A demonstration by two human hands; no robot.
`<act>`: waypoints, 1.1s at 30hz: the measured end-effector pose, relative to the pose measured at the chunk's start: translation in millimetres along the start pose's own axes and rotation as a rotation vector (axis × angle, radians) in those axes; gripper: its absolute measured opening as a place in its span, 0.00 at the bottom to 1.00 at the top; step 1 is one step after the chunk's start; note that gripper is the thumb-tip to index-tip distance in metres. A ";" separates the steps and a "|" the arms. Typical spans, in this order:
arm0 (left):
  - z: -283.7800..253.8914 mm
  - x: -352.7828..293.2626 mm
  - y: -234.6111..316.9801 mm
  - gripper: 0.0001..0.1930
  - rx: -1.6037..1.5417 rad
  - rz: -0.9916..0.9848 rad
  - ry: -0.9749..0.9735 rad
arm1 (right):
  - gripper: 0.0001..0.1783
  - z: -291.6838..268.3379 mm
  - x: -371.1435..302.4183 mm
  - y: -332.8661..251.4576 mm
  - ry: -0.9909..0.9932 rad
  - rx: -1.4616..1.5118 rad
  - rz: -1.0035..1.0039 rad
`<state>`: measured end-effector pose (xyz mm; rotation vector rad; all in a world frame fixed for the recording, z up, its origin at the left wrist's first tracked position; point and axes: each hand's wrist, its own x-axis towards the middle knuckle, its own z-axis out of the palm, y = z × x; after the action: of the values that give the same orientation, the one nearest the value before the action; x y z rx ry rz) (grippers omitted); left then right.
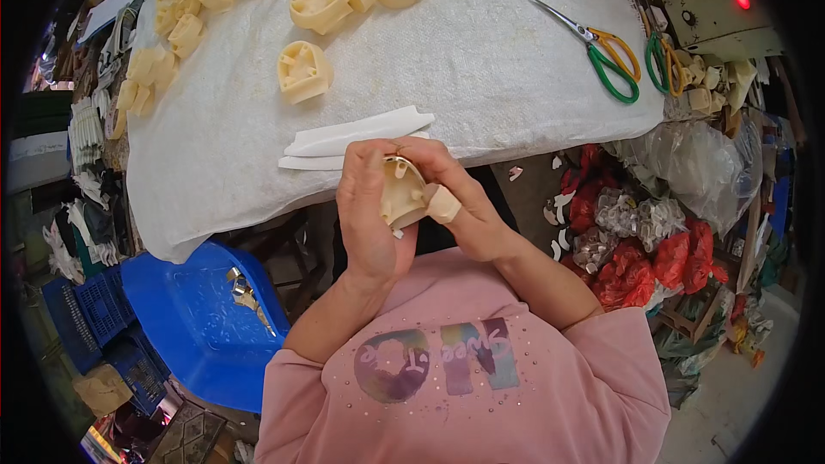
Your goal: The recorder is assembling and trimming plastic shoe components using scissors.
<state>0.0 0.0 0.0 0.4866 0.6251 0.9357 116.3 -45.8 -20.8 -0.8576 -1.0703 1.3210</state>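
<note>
Between my two hands, just off the table's near edge, is a cream plastic shell (397, 195), its hollow inside with small posts facing up. My left hand (365, 215) wraps its left side, the fingers partly hidden behind it. My right hand (460, 198) grips its far and right side. A pale, blocky cover (444, 204) sits at the right thumb's tip; I cannot tell whether it is a wrap. A shiny thin edge runs along the shell's far rim. Just beyond my hands lie curved white strips (357, 133).
Similar cream plastic parts (305, 73) are spread over the white-covered table (481, 60). Scissors (601, 50) with green and orange handles lie at right. A blue tub (206, 318) holding some shiny pieces stands lower left. Red plastic bags (632, 275) and clear bags crowd the right.
</note>
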 end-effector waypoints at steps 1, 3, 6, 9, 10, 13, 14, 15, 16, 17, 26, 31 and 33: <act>1.7 -0.7 -1.3 0.11 0.063 0.050 -0.021 | 0.24 2.6 -1.2 1.0 0.052 -0.067 -0.078; 3.6 -1.1 -2.7 0.10 0.130 0.099 -0.047 | 0.21 7.6 1.0 6.3 0.108 -0.133 -0.161; 4.2 -0.6 -5.1 0.10 0.162 0.130 -0.001 | 0.18 10.1 4.1 15.6 0.198 -0.330 -0.352; 3.2 -0.9 -7.4 0.09 0.100 0.136 -0.017 | 0.18 2.0 3.6 13.3 0.204 -0.328 -0.306; 1.3 -1.1 -4.9 0.13 0.009 0.055 -0.043 | 0.18 -1.4 6.4 6.8 0.174 -0.289 -0.234; -2.4 1.1 3.3 0.20 -0.071 -0.029 -0.178 | 0.28 -7.9 5.3 3.7 0.164 -0.022 -0.027; -2.9 2.1 6.7 0.26 -0.056 -0.026 -0.282 | 0.31 -8.9 1.9 -0.1 0.154 0.076 0.081; -3.1 1.6 10.3 0.32 -0.040 -0.021 -0.383 | 0.34 -8.6 0.3 -2.3 0.139 0.177 0.188; -3.2 -0.3 12.5 0.37 0.050 -0.051 -0.299 | 0.35 -8.8 0.1 4.1 0.107 0.243 0.115; -2.3 -0.8 11.8 0.37 0.051 -0.050 -0.299 | 0.35 -7.9 1.0 3.6 0.106 0.243 0.115; 2.8 -7.5 4.9 0.30 0.331 0.092 -0.074 | 0.22 5.0 3.4 -7.3 0.173 -0.207 -0.076; -3.7 2.2 8.8 0.30 -0.101 -0.123 -0.160 | 0.21 -5.3 6.5 -7.9 0.153 0.022 0.146; -10.5 2.8 14.4 0.32 0.032 -0.053 -0.238 | 0.22 -8.9 5.9 -17.0 0.150 0.063 0.125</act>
<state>-14.3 10.9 0.7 0.5968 0.4358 0.8040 129.8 -40.7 -6.9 -0.9727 -0.8657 1.3636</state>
